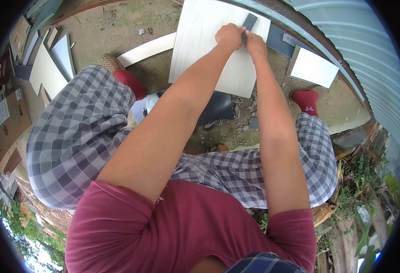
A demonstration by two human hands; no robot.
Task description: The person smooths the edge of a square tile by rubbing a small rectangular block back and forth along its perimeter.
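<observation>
A pale wood-grain board (200, 50) lies in front of me, between my feet. Over its upper right part, my left hand (229, 36) and my right hand (256, 45) are close together. Both have their fingers closed on the near end of a short, flat, dark grey strip (250, 21), which points away from me. Its exact kind does not show, and my fingers hide its lower end. Under the board's near edge, a dark sheet (217, 108) lies on the gravel.
A long pale strip (147, 49) lies left of the board. A white-faced block (316, 68) and a dark panel (279, 41) are to the right, beside a corrugated metal wall (359, 41). Offcut panels (47, 70) and a cardboard box (7, 127) stand at the left.
</observation>
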